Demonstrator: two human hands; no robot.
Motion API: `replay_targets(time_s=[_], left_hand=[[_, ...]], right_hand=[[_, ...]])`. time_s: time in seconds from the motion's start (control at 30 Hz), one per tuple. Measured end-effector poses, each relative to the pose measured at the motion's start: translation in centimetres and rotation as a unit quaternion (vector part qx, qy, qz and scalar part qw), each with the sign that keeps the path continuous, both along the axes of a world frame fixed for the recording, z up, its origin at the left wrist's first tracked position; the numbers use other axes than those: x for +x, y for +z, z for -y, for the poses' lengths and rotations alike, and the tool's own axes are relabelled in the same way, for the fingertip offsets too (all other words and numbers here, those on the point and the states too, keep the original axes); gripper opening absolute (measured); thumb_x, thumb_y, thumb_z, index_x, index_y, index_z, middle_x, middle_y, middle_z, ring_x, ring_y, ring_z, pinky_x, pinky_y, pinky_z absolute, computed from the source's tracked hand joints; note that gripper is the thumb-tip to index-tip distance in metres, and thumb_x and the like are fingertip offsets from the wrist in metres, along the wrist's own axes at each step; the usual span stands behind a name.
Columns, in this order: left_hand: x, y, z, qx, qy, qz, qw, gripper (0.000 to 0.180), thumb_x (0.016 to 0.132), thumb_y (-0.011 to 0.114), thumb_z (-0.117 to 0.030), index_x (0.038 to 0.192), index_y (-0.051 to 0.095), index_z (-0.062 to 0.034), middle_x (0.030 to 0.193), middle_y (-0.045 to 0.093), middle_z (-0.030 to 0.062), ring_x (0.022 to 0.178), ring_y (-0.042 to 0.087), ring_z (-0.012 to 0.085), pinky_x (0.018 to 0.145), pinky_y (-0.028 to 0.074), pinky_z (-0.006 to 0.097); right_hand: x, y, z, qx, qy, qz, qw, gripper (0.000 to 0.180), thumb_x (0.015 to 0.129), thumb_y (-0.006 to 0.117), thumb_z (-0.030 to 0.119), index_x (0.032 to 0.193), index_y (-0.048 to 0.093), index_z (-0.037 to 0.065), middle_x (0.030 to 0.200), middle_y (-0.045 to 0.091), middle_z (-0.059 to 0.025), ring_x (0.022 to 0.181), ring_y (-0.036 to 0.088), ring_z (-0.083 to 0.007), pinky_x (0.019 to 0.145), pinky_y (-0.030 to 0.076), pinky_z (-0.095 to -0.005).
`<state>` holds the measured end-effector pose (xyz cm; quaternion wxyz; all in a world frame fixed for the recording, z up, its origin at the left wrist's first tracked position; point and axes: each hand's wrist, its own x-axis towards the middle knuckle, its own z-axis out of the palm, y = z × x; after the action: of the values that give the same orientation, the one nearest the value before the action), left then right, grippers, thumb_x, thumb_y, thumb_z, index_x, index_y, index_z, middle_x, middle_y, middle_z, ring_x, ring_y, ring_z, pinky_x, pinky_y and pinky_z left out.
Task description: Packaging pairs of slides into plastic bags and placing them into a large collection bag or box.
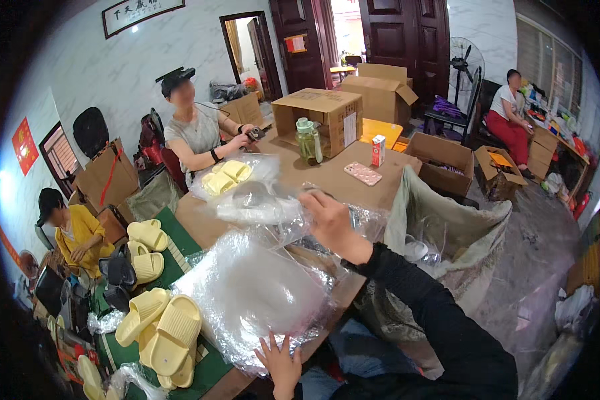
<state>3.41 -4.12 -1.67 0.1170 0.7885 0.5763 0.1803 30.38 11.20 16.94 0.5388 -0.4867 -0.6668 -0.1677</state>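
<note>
My left hand [280, 363] lies with its fingers spread on the near edge of a stack of clear plastic bags [247, 280]. Farther off, over the table, my right hand [330, 223] is closed on the edge of a clear plastic bag [267, 210]. Something whitish shows inside that bag, blurred. Just beyond it, a pair of pale yellow slippers [227, 175] rests in clear wrapping. More yellow slides [163, 330] are piled to the left of the bags, on green cloth. Black slippers [119, 273] lie among them.
A cardboard box [320, 123], a green bottle [308, 141], a small carton [378, 151] and a pink-cased phone [362, 174] stand or lie on the table's far part. A large woven sack [440, 240] hangs open at right. Two people sit at left, another at far right.
</note>
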Motion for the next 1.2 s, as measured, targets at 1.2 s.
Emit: replay_targets(time_s=[1.2], left_hand=[[-0.9, -2.0, 0.1, 0.031, 0.004, -0.022, 0.999, 0.047, 0.087, 0.059, -0.031, 0.129, 0.054, -0.0115, 0.145, 0.033, 0.0231, 0.134, 0.024, 0.0483, 0.105, 0.016, 0.067]], right_hand=[[-0.4, -10.4, 1.1, -0.103, -0.004, 0.125, 0.987, 0.02, 0.076, 0.063, 0.013, 0.095, 0.065, 0.011, 0.123, 0.053, -0.0121, 0.117, 0.048, -0.0326, 0.098, 0.034, -0.0513]])
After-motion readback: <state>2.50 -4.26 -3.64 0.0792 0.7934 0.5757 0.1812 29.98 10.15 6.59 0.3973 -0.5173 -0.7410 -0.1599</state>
